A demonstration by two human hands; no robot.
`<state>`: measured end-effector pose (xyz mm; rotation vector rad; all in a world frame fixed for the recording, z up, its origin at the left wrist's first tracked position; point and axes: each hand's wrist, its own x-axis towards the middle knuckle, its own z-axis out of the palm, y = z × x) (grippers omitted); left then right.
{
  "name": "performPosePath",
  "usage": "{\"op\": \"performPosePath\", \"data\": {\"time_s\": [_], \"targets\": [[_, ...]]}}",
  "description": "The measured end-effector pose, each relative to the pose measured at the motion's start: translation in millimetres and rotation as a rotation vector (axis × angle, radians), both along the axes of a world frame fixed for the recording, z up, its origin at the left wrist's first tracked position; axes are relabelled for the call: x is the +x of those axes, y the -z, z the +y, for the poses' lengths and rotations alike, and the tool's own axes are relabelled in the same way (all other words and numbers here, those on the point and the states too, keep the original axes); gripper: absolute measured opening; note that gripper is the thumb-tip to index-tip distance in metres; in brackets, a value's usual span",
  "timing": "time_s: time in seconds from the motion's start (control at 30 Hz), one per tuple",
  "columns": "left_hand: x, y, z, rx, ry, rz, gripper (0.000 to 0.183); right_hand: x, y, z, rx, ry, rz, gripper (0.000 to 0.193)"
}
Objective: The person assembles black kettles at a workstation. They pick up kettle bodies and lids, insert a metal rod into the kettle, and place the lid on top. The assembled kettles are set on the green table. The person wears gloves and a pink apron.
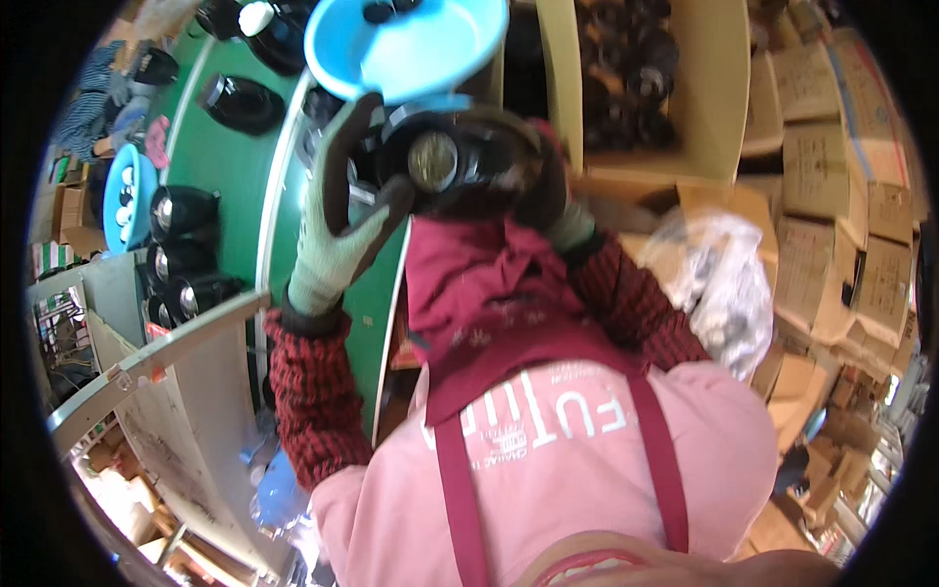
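Just in front of my apron, I hold a glossy black housing (479, 161) with a round, metallic-looking disc (432, 161) on it. My left hand (331, 230), in a pale green glove with dark fingers, is curved around the housing's left end, thumb below and fingers above. At the other end, my right hand (559, 196) grips the housing; its fingers are partly hidden behind the dark body. What kind of product the housing belongs to is unclear.
A light blue basin (406, 49) stands ahead, beside a carton (719, 117) of small black parts. To the left, a green work surface (220, 147) carries black housings (245, 105). A metal rail (161, 352) is near my left arm. Cardboard boxes (817, 176) are stacked at right.
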<state>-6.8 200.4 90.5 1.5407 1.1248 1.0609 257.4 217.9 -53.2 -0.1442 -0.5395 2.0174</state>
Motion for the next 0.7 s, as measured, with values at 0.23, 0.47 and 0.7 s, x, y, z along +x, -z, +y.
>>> {"op": "performPosePath", "data": {"time_s": [0.23, 0.47, 0.7], "targets": [[29.0, 16.5, 2.7, 0.685, -0.06, 0.149, 0.066, 16.9, 64.2, -8.7, 0.482, 0.542, -0.861, 0.086], [45.3, 31.1, -18.7, 1.154, -0.318, 0.74, 0.075, 17.7, 65.4, -3.6, 0.841, 0.73, -1.108, 0.091], [38.0, 43.5, -38.4, 1.052, -0.262, 0.755, 0.058, 6.6, 58.2, -25.7, 0.617, 0.364, -1.014, 0.078]]}}
